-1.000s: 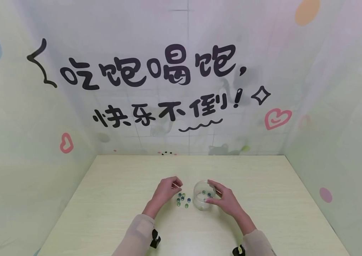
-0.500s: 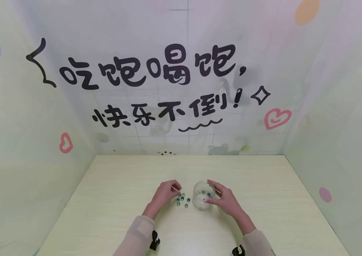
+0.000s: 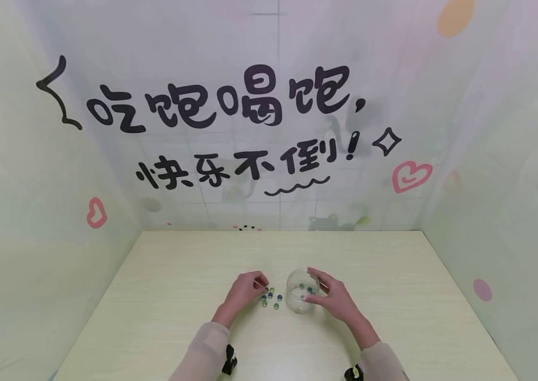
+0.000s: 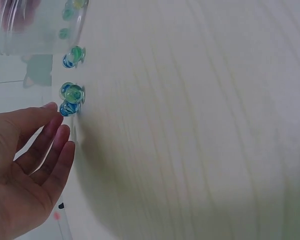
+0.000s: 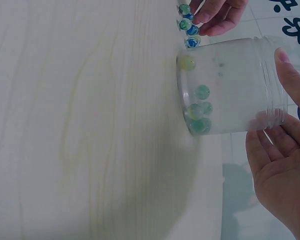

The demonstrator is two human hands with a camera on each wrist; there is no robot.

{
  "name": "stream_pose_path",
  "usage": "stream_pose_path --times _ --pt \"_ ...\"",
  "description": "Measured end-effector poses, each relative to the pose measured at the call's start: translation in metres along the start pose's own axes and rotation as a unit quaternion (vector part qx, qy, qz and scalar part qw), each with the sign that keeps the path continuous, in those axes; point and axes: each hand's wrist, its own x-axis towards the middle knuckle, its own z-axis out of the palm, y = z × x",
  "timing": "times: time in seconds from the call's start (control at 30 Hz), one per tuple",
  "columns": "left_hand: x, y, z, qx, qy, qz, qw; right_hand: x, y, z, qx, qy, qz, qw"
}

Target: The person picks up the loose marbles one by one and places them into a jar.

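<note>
A clear plastic jar (image 3: 300,302) stands upright on the table with several green and blue marbles (image 5: 202,92) in its bottom. My right hand (image 3: 337,299) grips it near the rim, the thumb on the near side and the fingers around the far side. Left of the jar lie several loose blue and green marbles (image 3: 270,296). My left hand (image 3: 245,291) is at their far left edge. Its thumb and fingertips close in on a blue marble (image 4: 67,109), partly hidden by the fingers in the head view.
Around the hands spreads a pale wood-grain table (image 3: 192,259). Printed sheets stand on three sides, the back sheet (image 3: 230,63) carrying large black writing. A black strap (image 3: 229,361) hangs at the left sleeve.
My left hand has lowered slightly to the leftmost blue marble, and its fingertips have drawn together there. The right hand and the jar have stayed in place.
</note>
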Motion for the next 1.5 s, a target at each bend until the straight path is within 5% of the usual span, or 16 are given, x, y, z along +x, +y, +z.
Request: stream_pose_path --times 1.5 --pt "0.002 -0.001 0.008 0.044 0.012 -0.028 0.9986 0.0 -0.001 0.0 0.001 0.005 0.007 1.0"
